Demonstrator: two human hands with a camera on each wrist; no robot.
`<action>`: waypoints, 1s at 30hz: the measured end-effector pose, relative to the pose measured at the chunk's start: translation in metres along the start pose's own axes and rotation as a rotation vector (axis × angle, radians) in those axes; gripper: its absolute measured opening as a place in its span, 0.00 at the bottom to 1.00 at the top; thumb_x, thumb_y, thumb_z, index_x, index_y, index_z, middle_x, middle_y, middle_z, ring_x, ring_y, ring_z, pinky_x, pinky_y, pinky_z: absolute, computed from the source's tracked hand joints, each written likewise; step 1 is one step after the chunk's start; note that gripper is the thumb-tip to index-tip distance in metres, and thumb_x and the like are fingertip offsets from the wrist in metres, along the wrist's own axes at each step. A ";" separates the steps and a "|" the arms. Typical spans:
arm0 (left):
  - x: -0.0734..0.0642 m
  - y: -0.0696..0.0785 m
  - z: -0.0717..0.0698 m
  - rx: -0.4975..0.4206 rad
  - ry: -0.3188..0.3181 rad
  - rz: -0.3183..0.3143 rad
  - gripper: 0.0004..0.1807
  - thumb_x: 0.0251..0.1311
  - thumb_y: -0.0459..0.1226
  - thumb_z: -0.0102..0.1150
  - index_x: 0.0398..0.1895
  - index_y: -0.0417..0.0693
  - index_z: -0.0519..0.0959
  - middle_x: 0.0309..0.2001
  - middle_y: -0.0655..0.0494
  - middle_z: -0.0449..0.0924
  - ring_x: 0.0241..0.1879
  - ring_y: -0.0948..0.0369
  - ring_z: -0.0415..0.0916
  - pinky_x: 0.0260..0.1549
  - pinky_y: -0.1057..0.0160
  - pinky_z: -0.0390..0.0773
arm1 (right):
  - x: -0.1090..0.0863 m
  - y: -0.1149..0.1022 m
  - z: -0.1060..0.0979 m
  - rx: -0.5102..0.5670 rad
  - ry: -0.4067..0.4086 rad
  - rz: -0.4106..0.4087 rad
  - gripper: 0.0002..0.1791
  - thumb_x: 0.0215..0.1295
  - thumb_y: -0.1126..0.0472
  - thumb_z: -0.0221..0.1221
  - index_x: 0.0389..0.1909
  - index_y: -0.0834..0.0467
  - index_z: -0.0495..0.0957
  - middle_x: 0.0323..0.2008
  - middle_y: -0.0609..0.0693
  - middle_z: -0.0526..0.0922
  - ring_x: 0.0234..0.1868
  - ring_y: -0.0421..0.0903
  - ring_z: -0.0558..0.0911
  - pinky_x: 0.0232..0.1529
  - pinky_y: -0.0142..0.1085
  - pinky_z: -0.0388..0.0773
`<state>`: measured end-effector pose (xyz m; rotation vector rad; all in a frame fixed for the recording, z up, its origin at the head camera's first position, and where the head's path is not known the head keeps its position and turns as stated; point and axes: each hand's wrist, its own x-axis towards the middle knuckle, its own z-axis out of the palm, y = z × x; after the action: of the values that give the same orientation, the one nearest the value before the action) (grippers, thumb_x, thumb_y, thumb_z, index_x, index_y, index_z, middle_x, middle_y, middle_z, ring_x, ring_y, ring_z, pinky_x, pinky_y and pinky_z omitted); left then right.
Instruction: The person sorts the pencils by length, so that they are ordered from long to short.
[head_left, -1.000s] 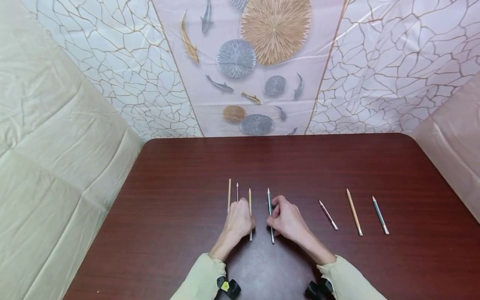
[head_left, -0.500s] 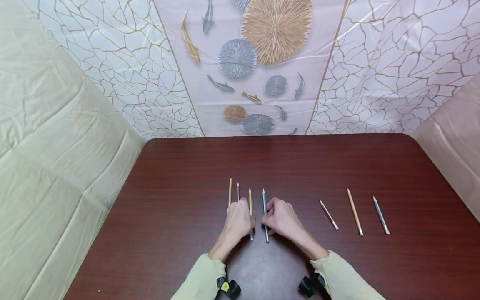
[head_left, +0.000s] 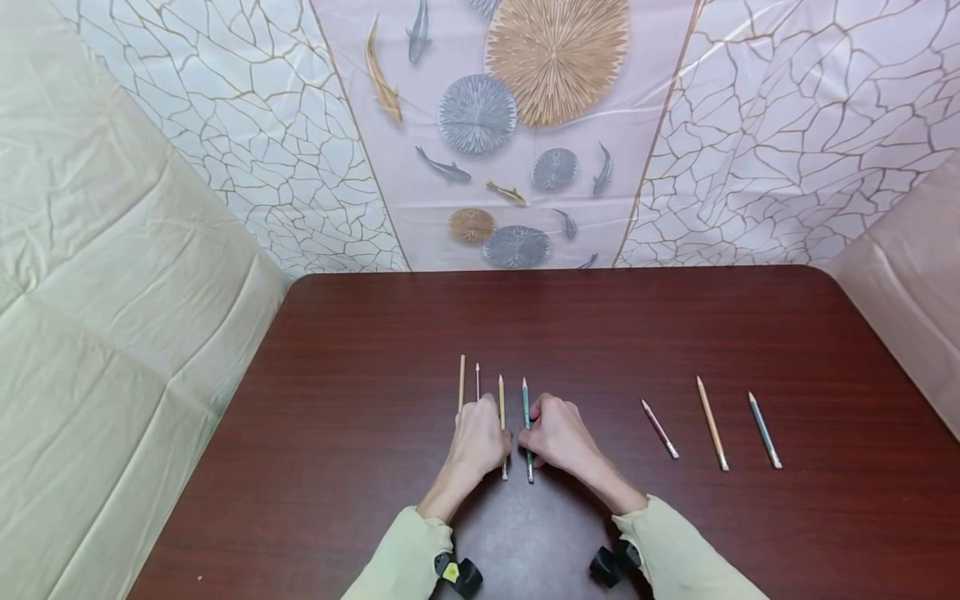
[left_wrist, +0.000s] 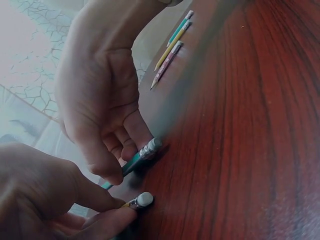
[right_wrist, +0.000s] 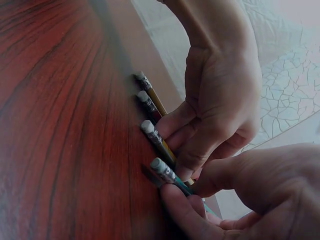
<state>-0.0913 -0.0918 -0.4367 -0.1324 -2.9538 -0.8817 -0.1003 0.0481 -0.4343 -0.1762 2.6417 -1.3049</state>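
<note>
r hand [head_left: 557, 432] shifted l w/ teal pencil [head_left: 526, 402]; l hand [head_left: 478, 435] curled

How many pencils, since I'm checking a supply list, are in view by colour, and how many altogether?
Yellow or tan pencils: 3
Pink or reddish pencils: 2
Teal or blue pencils: 2
Total: 7

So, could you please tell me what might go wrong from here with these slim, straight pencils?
1. The right hand pinches the slim teal pencil close beside the slim yellow pencil that the left hand pinches; a small slip might knock the two together.
2. The left hand also hides part of the slim tan pencil and the slim pink pencil, so lifting it carelessly could nudge either one askew.
</note>
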 end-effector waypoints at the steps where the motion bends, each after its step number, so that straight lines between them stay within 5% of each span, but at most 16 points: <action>1: 0.000 0.000 0.000 -0.001 0.001 0.001 0.14 0.43 0.26 0.68 0.22 0.43 0.69 0.18 0.51 0.72 0.26 0.43 0.79 0.30 0.48 0.78 | 0.000 0.000 0.000 -0.004 -0.001 0.002 0.11 0.47 0.72 0.60 0.34 0.68 0.73 0.17 0.47 0.80 0.11 0.44 0.80 0.17 0.35 0.76; 30: 0.001 0.001 0.003 0.028 -0.008 -0.027 0.13 0.45 0.27 0.69 0.24 0.41 0.70 0.19 0.50 0.73 0.27 0.43 0.80 0.29 0.48 0.78 | 0.004 -0.003 0.003 -0.068 -0.010 0.003 0.11 0.51 0.71 0.63 0.33 0.68 0.72 0.16 0.51 0.76 0.08 0.40 0.77 0.13 0.34 0.75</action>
<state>-0.0925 -0.0894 -0.4382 -0.0948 -2.9810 -0.8442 -0.1038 0.0432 -0.4342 -0.1882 2.6782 -1.2114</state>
